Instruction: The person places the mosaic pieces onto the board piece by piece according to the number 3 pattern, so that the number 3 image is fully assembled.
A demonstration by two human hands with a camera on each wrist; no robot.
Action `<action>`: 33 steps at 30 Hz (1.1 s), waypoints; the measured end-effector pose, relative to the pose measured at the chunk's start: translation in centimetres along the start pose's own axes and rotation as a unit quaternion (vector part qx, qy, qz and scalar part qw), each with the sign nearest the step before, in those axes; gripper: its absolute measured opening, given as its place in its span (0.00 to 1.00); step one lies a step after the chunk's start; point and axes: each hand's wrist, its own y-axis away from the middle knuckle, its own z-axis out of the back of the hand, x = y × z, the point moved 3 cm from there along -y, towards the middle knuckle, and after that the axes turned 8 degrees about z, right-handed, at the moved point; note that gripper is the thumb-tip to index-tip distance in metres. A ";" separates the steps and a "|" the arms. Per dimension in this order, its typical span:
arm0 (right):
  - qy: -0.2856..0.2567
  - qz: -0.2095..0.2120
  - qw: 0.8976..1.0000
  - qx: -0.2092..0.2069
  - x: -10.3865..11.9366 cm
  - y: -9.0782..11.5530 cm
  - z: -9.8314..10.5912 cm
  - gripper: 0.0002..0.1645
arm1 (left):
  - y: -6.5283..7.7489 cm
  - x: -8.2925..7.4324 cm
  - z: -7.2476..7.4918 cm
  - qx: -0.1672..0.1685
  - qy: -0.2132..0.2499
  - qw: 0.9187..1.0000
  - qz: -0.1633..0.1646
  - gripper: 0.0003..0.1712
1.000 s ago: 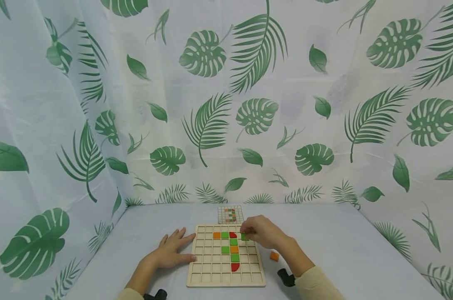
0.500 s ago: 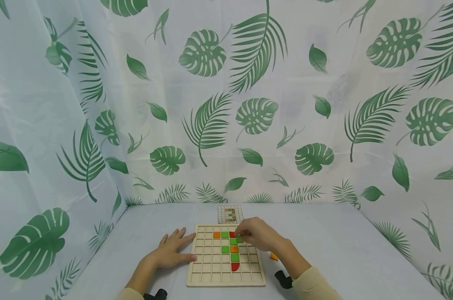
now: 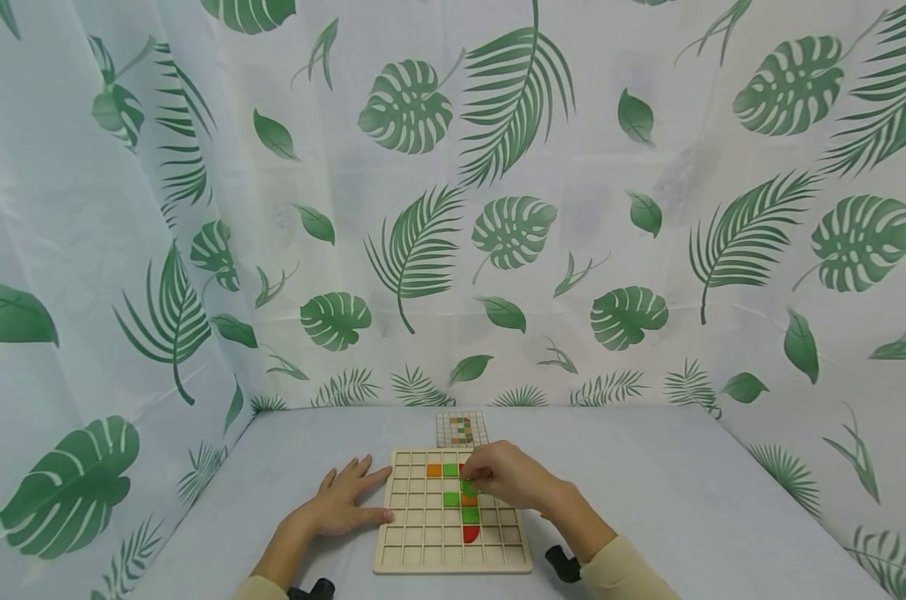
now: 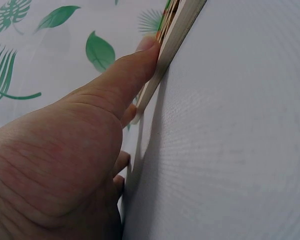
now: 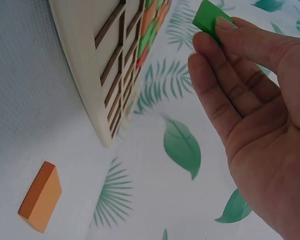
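A pale wooden grid board lies on the table with coloured tiles in some squares. On it show an orange tile at the top, green tiles such as this green square tile, and a red rounded tile lower down. My left hand has its fingers spread, thumb and a fingertip at the board's left edge. Over the board's upper middle, my right hand pinches a green tile between thumb and fingers. Some tiles under that hand are partly hidden in the head view.
Behind the board lies a small card with a coloured grid pattern. One loose orange tile lies on the table right of the board, mostly hidden by the right forearm in the head view. A leaf-print cloth hangs behind.
My right hand has moved left across the board with the green tile, from its upper right to its filled column. The left hand has stayed in place.
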 end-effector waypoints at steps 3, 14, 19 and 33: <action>0.000 0.002 1.000 0.002 0.2 -0.1 -0.1 0.11 | 0.0 0.0 0.0 0.000 0.000 1.000 -0.001 0.50; -0.005 0.006 1.000 0.020 0.6 -0.6 -0.6 0.12 | 0.1 0.0 0.0 -0.001 0.005 1.000 -0.002 0.50; -0.002 0.019 1.000 0.018 0.9 -0.7 -0.9 0.12 | 0.0 0.1 0.0 0.002 0.002 1.000 -0.003 0.50; -0.019 0.001 0.999 0.037 1.8 -0.9 -2.2 0.10 | -0.1 -0.1 -0.1 -0.004 -0.003 1.000 0.006 0.50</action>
